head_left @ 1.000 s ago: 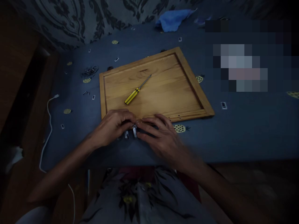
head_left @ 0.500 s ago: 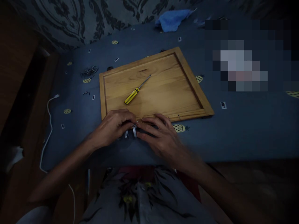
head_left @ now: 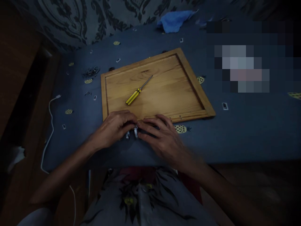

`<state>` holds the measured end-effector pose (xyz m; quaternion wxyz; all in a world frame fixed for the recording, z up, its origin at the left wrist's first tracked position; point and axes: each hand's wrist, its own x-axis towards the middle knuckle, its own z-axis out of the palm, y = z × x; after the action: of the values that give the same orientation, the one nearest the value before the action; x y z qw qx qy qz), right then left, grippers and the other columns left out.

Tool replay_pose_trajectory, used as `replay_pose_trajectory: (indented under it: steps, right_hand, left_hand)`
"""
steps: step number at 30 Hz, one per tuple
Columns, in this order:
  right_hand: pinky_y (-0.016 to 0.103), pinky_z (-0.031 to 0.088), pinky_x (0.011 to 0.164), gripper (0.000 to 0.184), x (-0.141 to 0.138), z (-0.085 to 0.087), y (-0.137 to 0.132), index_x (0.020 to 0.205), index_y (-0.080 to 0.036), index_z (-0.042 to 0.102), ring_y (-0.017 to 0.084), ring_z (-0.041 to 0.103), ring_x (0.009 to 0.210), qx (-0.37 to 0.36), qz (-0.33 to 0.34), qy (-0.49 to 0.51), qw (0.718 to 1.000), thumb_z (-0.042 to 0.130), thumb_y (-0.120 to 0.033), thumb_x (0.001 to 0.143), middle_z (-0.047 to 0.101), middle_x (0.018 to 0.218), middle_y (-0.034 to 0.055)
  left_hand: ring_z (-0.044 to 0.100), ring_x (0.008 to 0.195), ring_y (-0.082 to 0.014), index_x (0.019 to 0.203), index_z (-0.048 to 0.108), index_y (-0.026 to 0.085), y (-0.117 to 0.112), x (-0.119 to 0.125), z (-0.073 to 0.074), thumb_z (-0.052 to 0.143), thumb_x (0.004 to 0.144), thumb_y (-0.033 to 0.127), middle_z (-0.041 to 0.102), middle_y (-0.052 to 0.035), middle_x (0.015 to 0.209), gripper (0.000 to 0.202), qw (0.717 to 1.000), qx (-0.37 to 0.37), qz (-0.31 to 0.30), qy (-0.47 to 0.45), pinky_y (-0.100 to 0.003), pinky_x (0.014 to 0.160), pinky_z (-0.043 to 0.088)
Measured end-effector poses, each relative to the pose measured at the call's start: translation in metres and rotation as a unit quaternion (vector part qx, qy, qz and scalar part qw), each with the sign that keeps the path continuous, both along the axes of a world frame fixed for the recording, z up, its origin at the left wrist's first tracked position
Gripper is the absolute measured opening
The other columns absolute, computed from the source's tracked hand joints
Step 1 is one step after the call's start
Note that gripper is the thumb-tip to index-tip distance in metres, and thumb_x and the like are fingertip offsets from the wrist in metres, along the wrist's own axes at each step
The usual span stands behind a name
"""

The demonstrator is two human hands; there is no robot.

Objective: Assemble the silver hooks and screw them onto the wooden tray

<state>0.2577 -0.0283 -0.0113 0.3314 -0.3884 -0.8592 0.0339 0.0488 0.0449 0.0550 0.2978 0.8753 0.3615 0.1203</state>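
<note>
A framed wooden panel [head_left: 164, 94] lies flat on a blue patterned cloth [head_left: 235, 131]. A screwdriver with a yellow and black handle [head_left: 137, 91] rests on the panel. At the panel's near edge, my left hand [head_left: 113, 128] and my right hand [head_left: 160, 136] meet, fingers curled around a small metal bracket [head_left: 131, 134]. Both hands pinch it against the panel's edge. Much of the bracket is hidden under my fingers.
A pile of small metal hardware [head_left: 90, 72] and loose screws [head_left: 88, 93] lie left of the panel. A white cable [head_left: 50, 125] runs along the left edge. A blue cloth [head_left: 175, 20] sits at the back. A blurred patch covers the right.
</note>
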Motion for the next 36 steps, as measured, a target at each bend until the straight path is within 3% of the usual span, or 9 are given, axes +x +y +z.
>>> replay_pose_trajectory:
  steps: [10,19,25,30,36]
  right_hand:
    - [0.05,0.041,0.109,0.015,0.0,0.0,0.0,0.107,-0.023,0.072,0.025,0.06,0.12,-0.007,0.001,0.0,1.0,0.059,-0.019,0.101,0.076,0.126,0.0018]
    - [0.053,0.041,0.109,0.018,0.0,-0.003,0.0,0.111,-0.023,0.072,0.026,0.06,0.12,-0.001,0.006,0.009,1.0,0.06,-0.016,0.1,0.075,0.128,0.0025]
    - [0.052,0.038,0.111,0.014,-0.001,-0.004,0.0,0.108,-0.022,0.072,0.026,0.059,0.124,-0.013,0.005,0.011,1.0,0.06,-0.02,0.1,0.075,0.129,0.0022]
    - [0.051,0.037,0.112,0.014,-0.002,-0.005,0.0,0.107,-0.023,0.072,0.025,0.06,0.122,-0.013,0.001,0.014,1.0,0.059,-0.021,0.101,0.076,0.125,0.0011]
    - [0.049,0.037,0.112,0.015,-0.003,-0.005,0.001,0.106,-0.024,0.073,0.024,0.06,0.12,-0.005,-0.003,0.006,1.0,0.059,-0.02,0.1,0.077,0.124,0.001]
  left_hand:
    - [0.072,0.085,-0.0156,0.096,0.073,0.02,-0.002,-0.001,0.002,0.064,0.092,0.013,0.076,-0.0013,0.092,0.011,1.0,-0.016,0.02,-0.01,-0.024,0.077,0.053]
    - [0.069,0.088,-0.0186,0.103,0.069,0.018,-0.019,-0.011,0.013,0.063,0.098,0.034,0.071,-0.004,0.098,0.017,0.997,-0.014,0.079,-0.013,-0.027,0.07,0.051]
    - [0.063,0.109,-0.0254,0.124,0.061,0.018,-0.041,-0.014,0.0,0.072,0.093,0.044,0.067,-0.0082,0.115,0.042,0.991,0.102,0.079,0.035,-0.038,0.093,0.051]
    - [0.062,0.105,-0.0287,0.12,0.062,0.018,-0.049,-0.005,-0.01,0.075,0.09,0.045,0.068,-0.0081,0.111,0.043,0.978,0.174,0.092,0.075,-0.043,0.09,0.049]
    - [0.062,0.1,-0.0269,0.116,0.064,0.018,-0.05,-0.002,-0.016,0.075,0.091,0.043,0.068,-0.0065,0.106,0.036,0.979,0.163,0.103,0.062,-0.042,0.086,0.05]
